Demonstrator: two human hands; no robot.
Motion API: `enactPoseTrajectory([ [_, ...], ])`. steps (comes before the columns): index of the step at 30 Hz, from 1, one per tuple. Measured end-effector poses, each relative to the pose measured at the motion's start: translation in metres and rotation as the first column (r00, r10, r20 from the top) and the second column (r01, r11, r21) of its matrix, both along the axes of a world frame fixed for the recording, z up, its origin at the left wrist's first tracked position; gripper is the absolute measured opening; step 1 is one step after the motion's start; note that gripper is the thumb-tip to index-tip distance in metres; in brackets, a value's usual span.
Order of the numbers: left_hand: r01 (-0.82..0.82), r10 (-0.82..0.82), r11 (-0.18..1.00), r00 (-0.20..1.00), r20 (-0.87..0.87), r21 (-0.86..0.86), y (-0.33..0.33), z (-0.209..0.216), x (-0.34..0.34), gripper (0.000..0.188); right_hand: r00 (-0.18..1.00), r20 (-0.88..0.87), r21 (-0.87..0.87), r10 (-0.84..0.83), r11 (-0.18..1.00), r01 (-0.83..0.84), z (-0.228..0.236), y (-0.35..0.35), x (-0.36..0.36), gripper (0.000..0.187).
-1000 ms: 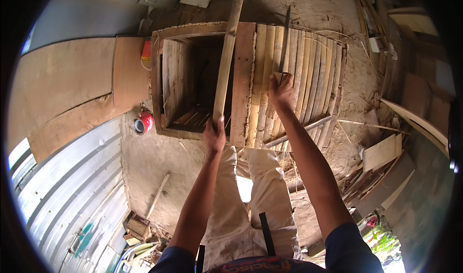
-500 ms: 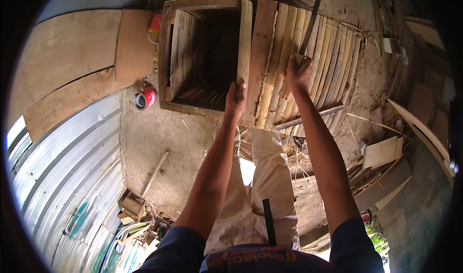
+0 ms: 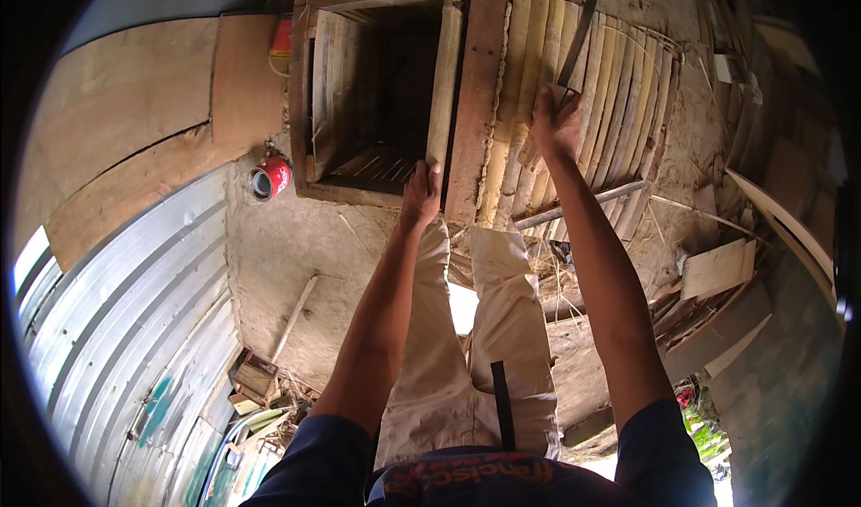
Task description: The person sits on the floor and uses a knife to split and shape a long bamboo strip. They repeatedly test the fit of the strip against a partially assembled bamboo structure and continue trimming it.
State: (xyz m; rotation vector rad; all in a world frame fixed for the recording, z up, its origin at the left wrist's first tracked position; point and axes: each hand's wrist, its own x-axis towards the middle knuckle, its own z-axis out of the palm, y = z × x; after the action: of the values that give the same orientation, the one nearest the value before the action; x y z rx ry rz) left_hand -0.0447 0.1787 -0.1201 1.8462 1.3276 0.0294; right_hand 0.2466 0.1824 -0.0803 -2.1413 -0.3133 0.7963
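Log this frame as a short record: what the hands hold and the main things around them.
left hand: gripping the near end of a long wooden strip
right hand: gripping a long-bladed knife, blade pointing away from the person
wooden box: dark opening, strip passing along its right side
slatted panel: right of the opening, behind the knife in view
red can: by the box's near left corner
far left: corrugated metal sheeting

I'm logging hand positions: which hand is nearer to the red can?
Left. The left hand, on a pole, is right of the red can; the right hand, holding a knife, is farther right.
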Motion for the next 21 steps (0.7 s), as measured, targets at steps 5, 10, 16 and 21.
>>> enactPoseTrajectory([
  [5,0.009,-0.011,0.999,0.999,0.051,0.042,0.003,0.011,0.011,0.05,0.991,0.128,-0.008,0.042,0.999,-0.041,0.002,-0.001,-0.001,0.047],
  [10,-0.189,0.201,0.97,0.978,0.063,-0.155,0.002,0.02,0.019,0.053,0.999,-0.01,0.067,-0.034,0.997,0.035,0.008,-0.001,-0.002,0.05],
  [16,-0.21,0.227,0.972,0.951,0.209,-0.101,0.003,0.018,0.026,0.056,0.996,-0.026,0.159,-0.088,0.983,0.091,0.003,0.001,-0.006,0.055],
  [21,-0.285,0.335,0.931,0.916,0.223,-0.227,0.007,0.013,0.032,0.054,0.991,-0.11,0.142,-0.079,0.985,0.095,0.009,-0.001,-0.001,0.05],
])
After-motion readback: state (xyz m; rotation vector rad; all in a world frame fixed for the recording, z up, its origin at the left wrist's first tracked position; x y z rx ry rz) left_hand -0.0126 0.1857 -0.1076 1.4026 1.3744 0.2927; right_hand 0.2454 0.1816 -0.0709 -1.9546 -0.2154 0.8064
